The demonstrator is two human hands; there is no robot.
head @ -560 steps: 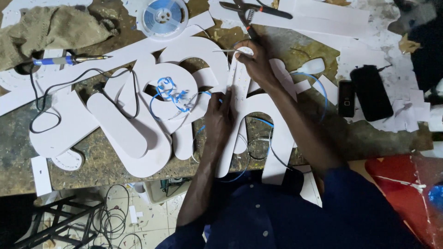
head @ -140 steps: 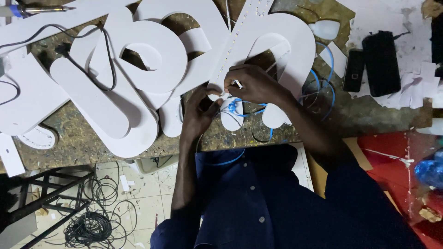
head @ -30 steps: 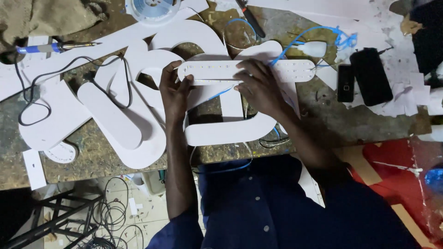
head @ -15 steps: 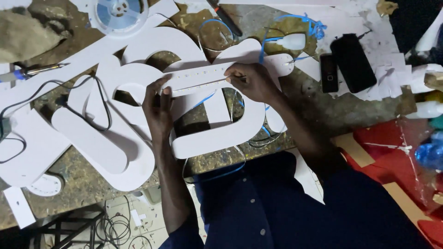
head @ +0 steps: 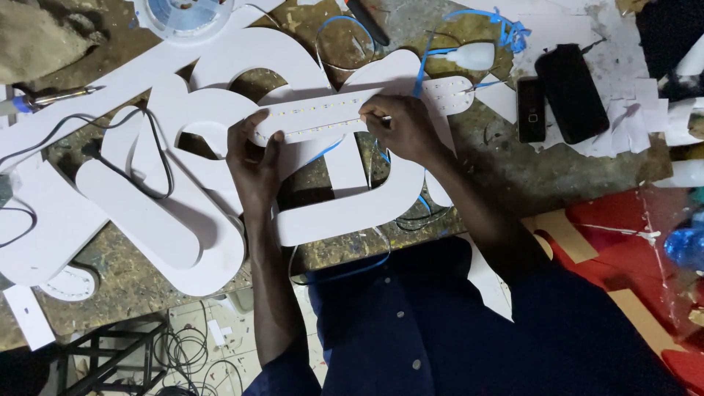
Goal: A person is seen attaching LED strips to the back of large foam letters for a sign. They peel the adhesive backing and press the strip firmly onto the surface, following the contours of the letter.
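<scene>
A long white rounded panel [head: 323, 117] lies across the other white cut-out shapes on the workbench [head: 513, 172], with rows of small LED dots along it. My left hand [head: 253, 158] grips its left end, thumb on top. My right hand [head: 400, 128] pinches something small at the panel's middle right, where the LED strip runs. Blue wire [head: 418, 66] trails from under the panel toward a white bulb-like piece [head: 473, 55]. A larger white letter shape [head: 352, 213] lies beneath the panel.
Several big white letter cut-outs [head: 147, 220] cover the bench on the left, with a black cable [head: 158, 158] over them. A reel of LED strip [head: 183, 15] sits at the top. Two dark phones [head: 568, 92] lie at the right, a soldering iron [head: 44, 99] at the far left.
The view has shifted a little. Both hands stay on the long panel; the right hand has slid inward along the LED strip from its right part.
</scene>
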